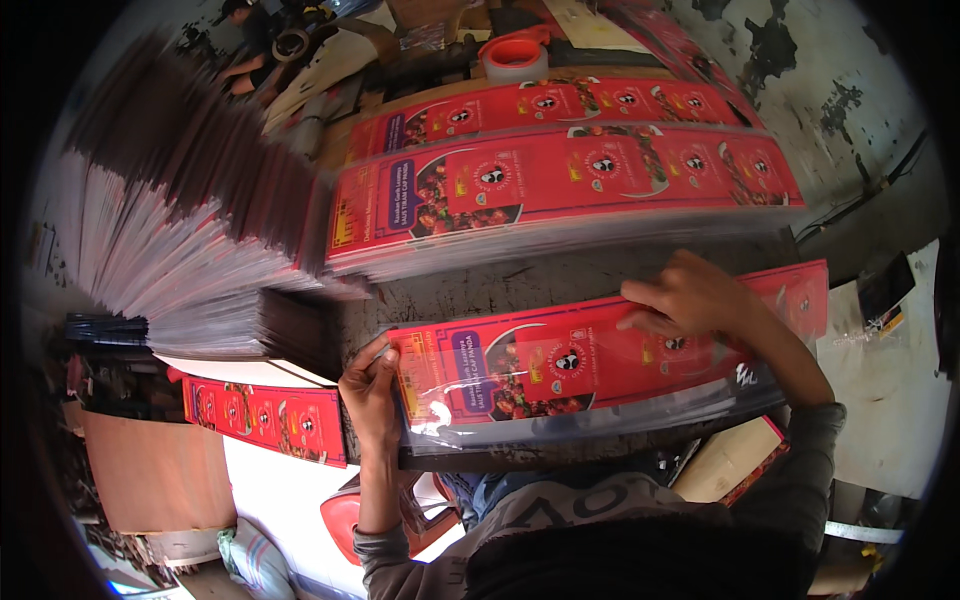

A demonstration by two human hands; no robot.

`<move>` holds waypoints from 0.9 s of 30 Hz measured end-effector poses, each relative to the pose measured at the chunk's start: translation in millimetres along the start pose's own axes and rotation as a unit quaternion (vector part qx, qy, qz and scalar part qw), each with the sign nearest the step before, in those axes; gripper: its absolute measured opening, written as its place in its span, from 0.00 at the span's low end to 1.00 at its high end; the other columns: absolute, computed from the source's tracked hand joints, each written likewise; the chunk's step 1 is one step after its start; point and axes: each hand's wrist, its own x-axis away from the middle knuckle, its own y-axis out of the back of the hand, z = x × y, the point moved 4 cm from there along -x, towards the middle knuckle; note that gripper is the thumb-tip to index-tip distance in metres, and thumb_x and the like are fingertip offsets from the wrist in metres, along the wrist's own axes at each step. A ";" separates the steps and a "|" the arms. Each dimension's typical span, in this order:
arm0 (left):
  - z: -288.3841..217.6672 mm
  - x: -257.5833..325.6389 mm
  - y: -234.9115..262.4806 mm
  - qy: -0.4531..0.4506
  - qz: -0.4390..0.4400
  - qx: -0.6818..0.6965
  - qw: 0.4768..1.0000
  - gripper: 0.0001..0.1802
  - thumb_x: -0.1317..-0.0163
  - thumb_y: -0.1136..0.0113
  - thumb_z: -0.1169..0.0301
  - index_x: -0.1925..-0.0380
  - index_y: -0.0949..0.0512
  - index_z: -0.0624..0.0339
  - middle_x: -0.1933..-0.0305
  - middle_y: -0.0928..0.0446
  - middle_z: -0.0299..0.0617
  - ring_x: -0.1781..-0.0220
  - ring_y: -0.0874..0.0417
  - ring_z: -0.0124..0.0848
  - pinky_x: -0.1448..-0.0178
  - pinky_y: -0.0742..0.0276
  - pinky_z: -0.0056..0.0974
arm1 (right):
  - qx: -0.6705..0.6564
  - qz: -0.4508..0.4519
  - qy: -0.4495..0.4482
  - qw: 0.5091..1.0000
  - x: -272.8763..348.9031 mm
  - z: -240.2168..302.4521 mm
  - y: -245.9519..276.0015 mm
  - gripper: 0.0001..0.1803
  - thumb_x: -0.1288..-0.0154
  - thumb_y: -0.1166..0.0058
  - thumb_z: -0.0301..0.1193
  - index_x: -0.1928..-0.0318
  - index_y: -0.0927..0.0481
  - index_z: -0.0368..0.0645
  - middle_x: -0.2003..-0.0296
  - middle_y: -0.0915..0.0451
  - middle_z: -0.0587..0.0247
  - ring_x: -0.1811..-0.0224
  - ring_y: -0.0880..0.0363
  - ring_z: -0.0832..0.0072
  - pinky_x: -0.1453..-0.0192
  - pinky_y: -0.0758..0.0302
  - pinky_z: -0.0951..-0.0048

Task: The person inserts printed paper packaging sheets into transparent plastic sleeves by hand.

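A long red printed strip point(550, 350) lies in a clear plastic sleeve point(560, 425) on the dark table in front of me. The sleeve's clear lower margin reaches past the strip toward my body and catches bright glare. My left hand point(370, 392) pinches the left end of the sleeved strip, thumb on top. Over the strip's right half rests my right hand point(690, 295), its index finger and thumb apart and pointing left, the other fingers bent. It appears to hold nothing. Beyond is a stack of similar red sleeved strips point(560, 185).
A tall stack of plastic-edged sheets point(190, 240) fans out at the left. Below it, another red strip point(265, 415) lies near a red stool point(345, 520). A red tape dispenser point(515, 55) stands at the back. Far left, another person point(250, 45) sits.
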 end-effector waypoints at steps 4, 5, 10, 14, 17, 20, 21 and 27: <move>-39.4 -3.4 -7.0 -0.116 -0.022 -0.261 0.958 0.23 0.43 0.43 0.73 0.47 0.33 0.64 0.59 0.22 0.45 0.58 0.21 0.29 0.56 0.26 0.30 | 0.009 0.004 -0.040 0.999 -7.7 2.7 -3.0 0.18 0.41 0.50 0.46 0.71 0.31 0.44 0.84 0.28 0.58 0.81 0.27 0.60 0.73 0.32 0.63; -46.1 -3.3 -13.4 -0.115 -0.015 -0.257 0.959 0.23 0.43 0.43 0.73 0.47 0.33 0.64 0.59 0.22 0.45 0.58 0.21 0.29 0.56 0.26 0.30 | 0.038 -0.022 -0.043 0.998 -7.9 5.0 -1.8 0.18 0.41 0.49 0.46 0.68 0.28 0.42 0.78 0.25 0.56 0.76 0.25 0.62 0.70 0.31 0.64; -50.0 3.1 -58.3 -0.298 0.244 -0.562 0.732 0.39 0.56 0.38 0.52 0.43 0.36 0.56 0.35 0.46 0.52 0.32 0.46 0.46 0.34 0.48 0.54 | 0.001 -0.116 -0.093 0.989 16.0 6.8 14.2 0.29 0.47 0.45 0.49 0.50 0.29 0.43 0.53 0.34 0.49 0.53 0.32 0.58 0.50 0.34 0.60; -35.6 -3.1 -50.6 -0.283 0.315 -0.568 0.705 0.45 0.58 0.39 0.45 0.43 0.37 0.61 0.39 0.40 0.48 0.38 0.39 0.45 0.35 0.46 0.53 | 0.029 -0.052 -0.263 0.963 66.6 12.3 6.3 0.42 0.61 0.37 0.53 0.45 0.33 0.47 0.48 0.40 0.48 0.45 0.40 0.54 0.41 0.46 0.49; -36.6 -7.3 -48.4 -0.307 0.280 -0.589 0.693 0.47 0.60 0.39 0.43 0.44 0.36 0.65 0.45 0.35 0.47 0.46 0.33 0.43 0.39 0.44 0.49 | 0.056 -0.038 -0.353 0.933 97.4 14.3 -6.0 0.48 0.69 0.34 0.54 0.44 0.34 0.47 0.48 0.39 0.49 0.45 0.40 0.54 0.39 0.49 0.47; -35.7 -12.4 -48.4 -0.307 0.249 -0.608 0.689 0.48 0.63 0.37 0.42 0.46 0.33 0.64 0.51 0.34 0.47 0.48 0.34 0.44 0.42 0.43 0.48 | 0.049 -0.050 -0.385 0.920 109.8 3.5 -11.9 0.50 0.71 0.33 0.54 0.43 0.35 0.47 0.47 0.40 0.51 0.45 0.40 0.55 0.38 0.51 0.47; -35.2 -12.8 -49.3 -0.311 0.249 -0.606 0.688 0.48 0.63 0.37 0.42 0.46 0.33 0.64 0.51 0.34 0.47 0.48 0.34 0.44 0.42 0.43 0.48 | 0.052 -0.053 -0.387 0.919 110.4 -1.0 -11.6 0.50 0.71 0.33 0.54 0.43 0.35 0.47 0.47 0.40 0.51 0.45 0.40 0.55 0.38 0.51 0.47; -34.3 -15.8 -47.8 -0.288 0.232 -0.608 0.702 0.48 0.65 0.37 0.40 0.48 0.32 0.65 0.52 0.34 0.47 0.50 0.33 0.44 0.44 0.40 0.49 | 0.030 -0.067 -0.342 0.937 93.1 -22.4 -7.5 0.54 0.69 0.35 0.56 0.40 0.39 0.43 0.46 0.39 0.54 0.44 0.38 0.61 0.34 0.57 0.46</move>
